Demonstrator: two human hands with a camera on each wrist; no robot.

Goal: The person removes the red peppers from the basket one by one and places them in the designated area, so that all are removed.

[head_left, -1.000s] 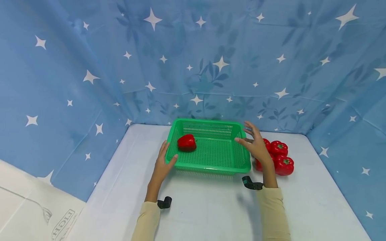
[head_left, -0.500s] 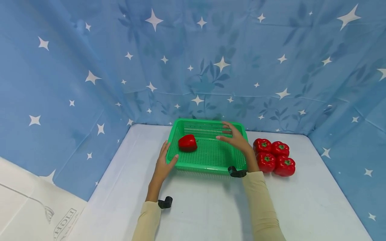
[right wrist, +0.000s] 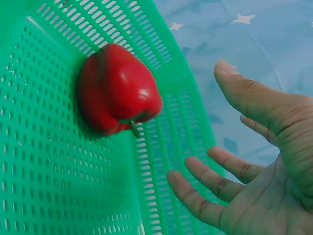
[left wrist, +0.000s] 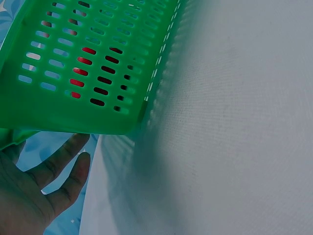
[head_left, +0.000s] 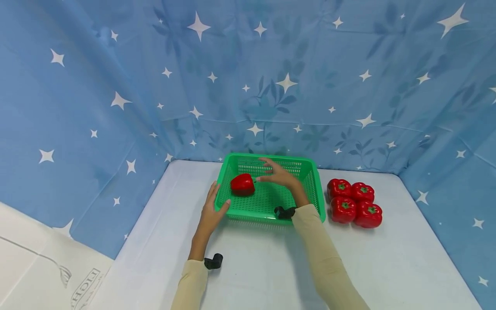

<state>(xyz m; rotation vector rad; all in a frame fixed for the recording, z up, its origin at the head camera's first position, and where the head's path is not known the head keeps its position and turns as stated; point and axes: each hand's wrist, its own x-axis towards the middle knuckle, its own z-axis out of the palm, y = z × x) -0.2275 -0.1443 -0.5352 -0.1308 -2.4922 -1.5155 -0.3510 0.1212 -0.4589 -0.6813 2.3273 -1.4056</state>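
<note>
A green slotted plastic basket (head_left: 263, 214) stands on the white table, with one red bell pepper (head_left: 242, 185) lying on its side in the left part. In the right wrist view that bell pepper (right wrist: 120, 90) shows its green stem. My right hand (head_left: 280, 175) hovers over the basket, fingers spread and nothing in them, thumb and fingertips pointing toward the pepper. At the basket's left end is my left hand (head_left: 210, 213), thumb by the front corner and fingers along the outer side. The left wrist view shows these fingers (left wrist: 68, 156) extended beside the basket wall (left wrist: 63, 112).
Several more red bell peppers (head_left: 354, 204) stand in a tight cluster on the table (head_left: 255, 267), right of the basket. A blue curtain (head_left: 248, 107) with white stars rises behind and along both sides. Printed white material (head_left: 46, 267) lies at lower left.
My right hand has swung left from the basket's right edge, near the pepper cluster, to over the basket's middle. The left hand has kept its place at the basket's left end.
</note>
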